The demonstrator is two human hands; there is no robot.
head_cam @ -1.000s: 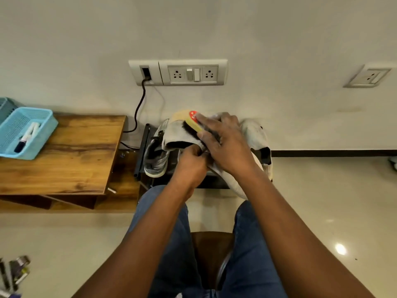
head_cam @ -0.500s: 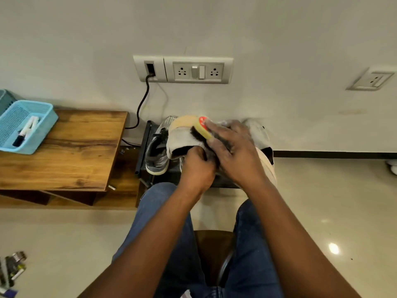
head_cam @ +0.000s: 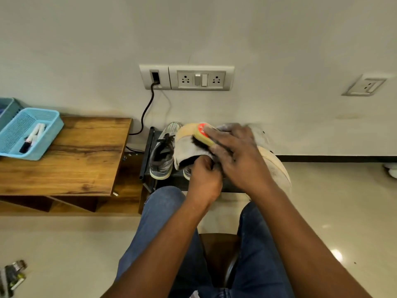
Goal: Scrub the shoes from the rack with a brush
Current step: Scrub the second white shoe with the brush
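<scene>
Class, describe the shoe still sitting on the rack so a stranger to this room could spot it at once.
Start at the wall socket panel and follow its black cable down to the low black rack beside the wooden table. The grey sneaker lies on the rack's left end. It has black laces and nobody holds it, unlike the pale shoe being brushed.

Yellow brush [head_cam: 202,135] bristles-down on dusty white shoe [head_cam: 188,149] above black rack [head_cam: 148,155].

A home room: shoe rack [head_cam: 148,155] against the wall at twelve o'clock, wooden table [head_cam: 71,155] at ten, wall sockets [head_cam: 200,78] above
</scene>
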